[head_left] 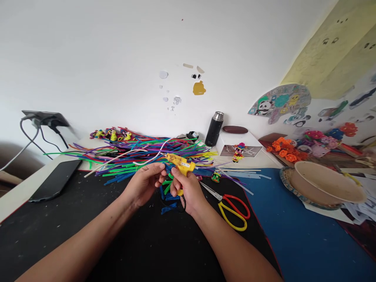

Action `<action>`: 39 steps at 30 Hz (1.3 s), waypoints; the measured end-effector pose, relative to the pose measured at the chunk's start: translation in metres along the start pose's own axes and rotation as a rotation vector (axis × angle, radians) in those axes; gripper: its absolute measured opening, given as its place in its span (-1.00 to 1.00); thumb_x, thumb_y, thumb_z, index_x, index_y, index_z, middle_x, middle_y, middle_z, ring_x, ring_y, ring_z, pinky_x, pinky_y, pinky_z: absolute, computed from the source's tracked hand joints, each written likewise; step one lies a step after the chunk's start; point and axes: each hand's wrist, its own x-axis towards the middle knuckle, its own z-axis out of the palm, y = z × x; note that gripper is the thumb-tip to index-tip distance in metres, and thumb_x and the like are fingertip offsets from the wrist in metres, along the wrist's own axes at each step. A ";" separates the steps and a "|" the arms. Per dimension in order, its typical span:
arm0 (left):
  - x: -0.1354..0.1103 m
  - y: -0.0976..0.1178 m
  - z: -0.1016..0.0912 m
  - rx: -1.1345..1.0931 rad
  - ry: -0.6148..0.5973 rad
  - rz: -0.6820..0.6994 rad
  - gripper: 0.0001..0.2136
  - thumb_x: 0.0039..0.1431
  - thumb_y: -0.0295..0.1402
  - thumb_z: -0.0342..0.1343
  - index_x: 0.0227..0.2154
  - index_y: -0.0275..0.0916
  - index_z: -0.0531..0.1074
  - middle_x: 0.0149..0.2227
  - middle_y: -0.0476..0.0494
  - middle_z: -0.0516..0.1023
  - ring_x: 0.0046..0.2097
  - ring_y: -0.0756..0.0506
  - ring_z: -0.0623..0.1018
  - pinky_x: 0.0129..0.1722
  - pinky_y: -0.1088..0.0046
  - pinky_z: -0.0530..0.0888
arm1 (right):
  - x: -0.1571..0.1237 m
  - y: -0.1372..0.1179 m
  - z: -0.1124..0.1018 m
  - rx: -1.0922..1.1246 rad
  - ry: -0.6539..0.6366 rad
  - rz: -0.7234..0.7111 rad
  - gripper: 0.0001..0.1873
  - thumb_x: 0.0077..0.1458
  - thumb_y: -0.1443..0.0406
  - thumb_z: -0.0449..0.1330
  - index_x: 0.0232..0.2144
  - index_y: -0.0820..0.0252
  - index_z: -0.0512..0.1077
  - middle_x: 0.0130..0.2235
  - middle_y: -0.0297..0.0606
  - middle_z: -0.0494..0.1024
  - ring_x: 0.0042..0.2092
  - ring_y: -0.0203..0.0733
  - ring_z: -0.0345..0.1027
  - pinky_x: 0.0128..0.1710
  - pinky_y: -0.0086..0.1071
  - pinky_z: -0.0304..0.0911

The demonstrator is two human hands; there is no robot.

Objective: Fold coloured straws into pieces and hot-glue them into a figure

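Note:
My right hand [186, 188] is wrapped round the handle of a yellow glue gun [179, 162], whose nozzle points up and to the left. Just left of that nozzle, my left hand [148, 178] has thumb and fingertips pinched together; what they hold, if anything, is too small to make out. Below and between the hands lie blue pipe cleaner pieces [169, 208] and short green pipe cleaners [169, 184] on the black mat [141, 243]. Scissors [225, 201] with one red and one yellow handle rest beside my right wrist.
A heap of colourful pipe cleaners [117, 154] spreads along the wall. A phone [55, 182] lies at the left. Behind stand a black thermos [214, 129], a white box [237, 143] and a small figure [239, 152]. At the right are a bowl [326, 180] and orange flowers [283, 147].

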 end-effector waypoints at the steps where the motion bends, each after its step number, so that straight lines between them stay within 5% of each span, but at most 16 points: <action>1: 0.000 0.000 0.000 -0.016 0.003 -0.009 -0.64 -0.30 -0.25 0.63 -0.54 -0.31 0.59 -0.55 -0.01 0.52 -0.57 0.10 0.39 -0.68 0.64 0.25 | 0.000 0.000 0.000 0.008 -0.011 0.001 -0.37 0.04 -0.04 0.44 -0.71 0.14 0.21 -0.70 -0.51 0.17 -0.67 -0.38 0.18 -0.58 -0.43 0.07; 11: 0.000 -0.007 0.000 0.193 -0.021 0.142 -0.63 -0.22 -0.13 0.61 -0.47 -0.30 0.68 -0.46 -0.16 0.64 -0.48 -0.01 0.52 -0.58 0.55 0.41 | 0.002 0.002 -0.003 -0.011 0.067 -0.001 -0.42 0.04 -0.02 0.43 -0.69 0.15 0.25 -0.70 -0.52 0.19 -0.67 -0.39 0.17 -0.58 -0.43 0.05; 26: -0.001 -0.006 -0.001 0.342 -0.022 0.296 -0.64 -0.06 -0.04 0.52 -0.45 -0.25 0.63 -0.52 -0.09 0.59 -0.52 -0.02 0.49 -0.56 0.50 0.43 | 0.001 0.002 0.000 -0.054 0.027 0.000 -0.39 0.04 -0.07 0.42 -0.69 0.15 0.26 -0.68 -0.48 0.24 -0.68 -0.35 0.24 -0.59 -0.42 0.11; 32: 0.005 0.006 -0.009 0.293 0.060 0.351 -0.68 -0.06 -0.10 0.52 -0.47 -0.24 0.61 -0.46 -0.09 0.58 -0.46 -0.03 0.51 -0.56 0.53 0.41 | 0.004 -0.010 -0.007 -0.013 0.098 -0.083 -0.48 -0.01 -0.12 0.45 -0.36 0.21 0.52 -0.66 -0.53 0.28 -0.67 -0.33 0.22 -0.61 -0.43 0.12; 39: 0.021 0.012 -0.029 0.383 0.129 0.431 -0.71 0.01 -0.09 0.47 -0.44 -0.23 0.63 -0.45 -0.09 0.59 -0.44 -0.05 0.53 -0.50 0.49 0.45 | 0.004 -0.014 -0.010 -0.105 0.029 -0.139 -0.42 0.09 -0.21 0.35 -0.33 0.21 0.51 -0.68 -0.53 0.28 -0.69 -0.31 0.25 -0.63 -0.43 0.14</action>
